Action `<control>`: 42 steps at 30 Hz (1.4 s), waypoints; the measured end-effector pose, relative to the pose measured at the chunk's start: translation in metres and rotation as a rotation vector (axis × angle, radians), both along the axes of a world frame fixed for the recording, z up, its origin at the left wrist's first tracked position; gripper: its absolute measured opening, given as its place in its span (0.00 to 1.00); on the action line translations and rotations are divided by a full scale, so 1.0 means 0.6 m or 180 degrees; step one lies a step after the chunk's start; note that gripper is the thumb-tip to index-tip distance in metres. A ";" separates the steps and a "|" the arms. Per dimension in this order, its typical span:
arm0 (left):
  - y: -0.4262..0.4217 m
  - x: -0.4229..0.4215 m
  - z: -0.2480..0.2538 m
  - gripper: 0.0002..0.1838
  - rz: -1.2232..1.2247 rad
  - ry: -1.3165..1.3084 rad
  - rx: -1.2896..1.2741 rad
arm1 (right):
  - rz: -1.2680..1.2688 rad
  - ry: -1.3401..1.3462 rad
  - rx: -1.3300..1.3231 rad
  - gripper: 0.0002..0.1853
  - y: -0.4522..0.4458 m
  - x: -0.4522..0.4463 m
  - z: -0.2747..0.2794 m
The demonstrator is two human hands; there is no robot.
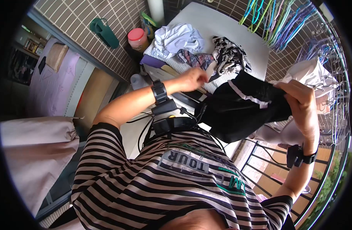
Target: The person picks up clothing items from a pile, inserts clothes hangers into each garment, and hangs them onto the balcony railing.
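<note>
My right hand (pixel 300 99) grips the upper right edge of a black garment (pixel 237 111) with a pale stripe, which hangs in front of me. To the left of the garment is my left hand (pixel 192 79), its fingers curled together; what they hold, if anything, is too small to tell. Beyond the hands, a white garment (pixel 178 38), a patterned cloth (pixel 195 59) and a black-and-white cloth (pixel 229 55) lie on a white surface (pixel 206 19).
Many coloured hangers (pixel 279 19) hang at the upper right, above white clothing (pixel 310 74) by a metal rail. A pink-lidded container (pixel 138 40) stands at the back left. A pale curtain (pixel 38 153) hangs at the left. Black cables run by my waist.
</note>
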State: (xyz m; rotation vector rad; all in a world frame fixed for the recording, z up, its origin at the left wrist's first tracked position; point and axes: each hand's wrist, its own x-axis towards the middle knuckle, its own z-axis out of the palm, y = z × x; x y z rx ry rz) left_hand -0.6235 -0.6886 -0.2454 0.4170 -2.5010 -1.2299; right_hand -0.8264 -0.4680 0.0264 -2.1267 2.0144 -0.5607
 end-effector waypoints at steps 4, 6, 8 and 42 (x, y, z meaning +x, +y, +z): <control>-0.066 -0.021 -0.020 0.17 0.0653 0.0168 -0.0780 | -0.0343 0.0430 -0.0646 0.14 -0.014 -0.013 -0.020; -0.083 -0.044 -0.032 0.17 0.0223 0.0091 -0.0807 | -0.0481 0.0530 -0.0800 0.14 -0.020 -0.016 -0.025; -0.051 -0.063 -0.013 0.17 0.0369 -0.0403 -0.1141 | -0.0528 0.0591 -0.0974 0.14 -0.025 -0.023 -0.040; -0.126 0.089 0.086 0.10 0.0560 0.0723 0.1766 | 0.0140 -0.0269 -0.0723 0.18 -0.286 -0.017 -0.436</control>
